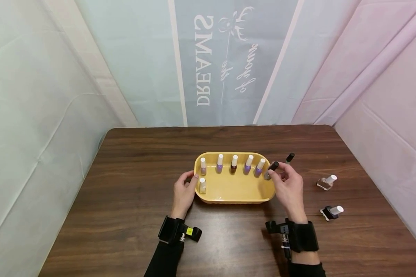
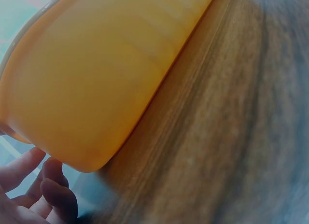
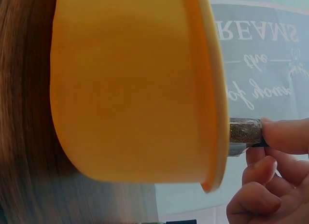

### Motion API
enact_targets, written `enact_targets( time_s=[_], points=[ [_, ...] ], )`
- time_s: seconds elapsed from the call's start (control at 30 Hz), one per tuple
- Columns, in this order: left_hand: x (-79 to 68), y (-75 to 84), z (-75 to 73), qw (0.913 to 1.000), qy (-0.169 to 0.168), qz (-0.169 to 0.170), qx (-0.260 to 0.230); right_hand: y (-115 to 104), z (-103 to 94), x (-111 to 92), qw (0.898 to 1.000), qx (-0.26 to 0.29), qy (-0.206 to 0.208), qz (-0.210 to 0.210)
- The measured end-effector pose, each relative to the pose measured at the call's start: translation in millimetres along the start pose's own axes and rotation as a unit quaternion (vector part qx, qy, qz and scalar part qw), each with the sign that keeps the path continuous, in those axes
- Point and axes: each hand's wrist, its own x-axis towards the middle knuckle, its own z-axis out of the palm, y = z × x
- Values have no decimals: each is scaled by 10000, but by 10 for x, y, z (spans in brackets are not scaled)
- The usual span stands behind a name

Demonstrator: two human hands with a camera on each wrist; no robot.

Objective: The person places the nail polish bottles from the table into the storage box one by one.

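A yellow tray (image 1: 235, 192) with rounded corners sits on the table. My left hand (image 1: 185, 194) grips its left rim, thumb over the edge; the left wrist view shows fingers (image 2: 60, 197) curled by the tray's outer wall. My right hand (image 1: 290, 188) pinches a nail polish bottle by its black cap (image 1: 274, 166), over the tray's right end. Glittery polish (image 3: 245, 131) shows in this bottle just beyond the rim in the right wrist view. Along the tray's back stand several white-capped bottles, among them a dark one (image 1: 234, 168) and purple ones (image 1: 219, 168). A pale bottle (image 1: 202, 186) stands at the front left.
Behind my right hand, a black-capped bottle (image 1: 289, 158) is partly hidden. Further right on the brown table (image 1: 142, 184) lie a clear-based white-capped bottle (image 1: 326, 183) and a dark one with a white cap (image 1: 331, 212). A printed curtain (image 1: 228, 69) hangs beyond the back edge.
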Motion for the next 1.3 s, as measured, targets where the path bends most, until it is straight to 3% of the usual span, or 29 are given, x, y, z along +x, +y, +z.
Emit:
enact_targets(
  time_s=[0.5,0.83,1.3],
  points=[
    [17,4,2,9999,-45,-140,53,-150,183,-67,9986,-33,-472,-240],
    [14,4,-8,9999,-44,-104,16,-230,346,-115,9953,-19,-680,-689],
    [31,11,-20,9999,-49,-147,-28,-287,536,-176,9911,76,-1053,-814]
  ],
)
